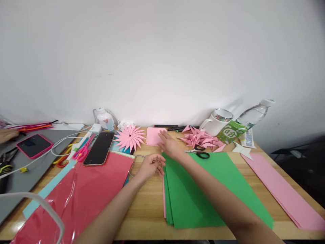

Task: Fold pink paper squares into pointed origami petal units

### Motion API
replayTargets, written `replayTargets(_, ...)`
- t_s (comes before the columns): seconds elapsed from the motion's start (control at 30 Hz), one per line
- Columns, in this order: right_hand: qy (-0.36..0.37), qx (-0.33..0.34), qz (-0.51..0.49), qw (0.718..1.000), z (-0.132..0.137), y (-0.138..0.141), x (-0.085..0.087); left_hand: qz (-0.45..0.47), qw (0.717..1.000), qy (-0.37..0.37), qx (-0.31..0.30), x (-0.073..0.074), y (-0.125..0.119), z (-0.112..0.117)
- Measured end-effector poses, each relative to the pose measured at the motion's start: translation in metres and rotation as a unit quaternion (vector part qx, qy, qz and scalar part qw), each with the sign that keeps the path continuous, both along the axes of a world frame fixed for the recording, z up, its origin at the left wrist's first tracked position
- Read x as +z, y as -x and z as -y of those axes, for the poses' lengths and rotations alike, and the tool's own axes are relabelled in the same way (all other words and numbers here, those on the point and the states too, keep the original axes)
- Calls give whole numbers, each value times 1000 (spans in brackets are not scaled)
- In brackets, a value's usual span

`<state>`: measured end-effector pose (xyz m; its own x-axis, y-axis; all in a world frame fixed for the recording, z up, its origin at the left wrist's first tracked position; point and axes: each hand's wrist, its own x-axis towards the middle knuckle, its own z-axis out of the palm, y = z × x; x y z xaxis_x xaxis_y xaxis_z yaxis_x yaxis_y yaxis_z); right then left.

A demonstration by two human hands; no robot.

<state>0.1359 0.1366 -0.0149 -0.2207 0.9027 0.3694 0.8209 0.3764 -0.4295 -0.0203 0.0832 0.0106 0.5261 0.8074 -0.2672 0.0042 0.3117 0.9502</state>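
Note:
My right hand (169,144) reaches forward, fingers stretched flat, its fingertips on a small stack of pink square paper (153,136) near the table's back. My left hand (151,165) rests with fingers curled at the left edge of a stack of green paper sheets (218,189), touching its top corner; whether it pinches a sheet I cannot make out. A pink folded paper flower (129,137) lies left of the pink squares. Several pink folded paper pieces (201,139) lie to the right, with black-handled scissors (200,153) in front of them.
Red paper in a clear sleeve (83,193) and a phone (100,153) lie left, with pink scissors (83,151). A white mug (216,122), water bottle (250,118), pink paper strip (284,189) and black markers (175,127) stand right and back. Another person's hand (7,135) shows far left.

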Motion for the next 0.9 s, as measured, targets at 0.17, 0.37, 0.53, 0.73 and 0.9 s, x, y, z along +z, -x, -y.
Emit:
replayTargets(0.17,-15,-15,-27,999,-10,8,-25,8,1000,3,-2,1,0,0)
replayTargets(0.37,-46,-17,-68,996,-14,3,-34,12,1000,18,-13,1,-1,2)
replayTargets(0.53,-85,-26,-117,989,-12,0,-29,26,999,20,0,1,0,1)
replayTargets(0.73,-145,-42,-172,973,-4,2,-23,54,998,19,22,2,0,0)
replayTargets(0.9,-212,-59,-216,951,0,4,-9,83,994,21,70,1,-2,-2)
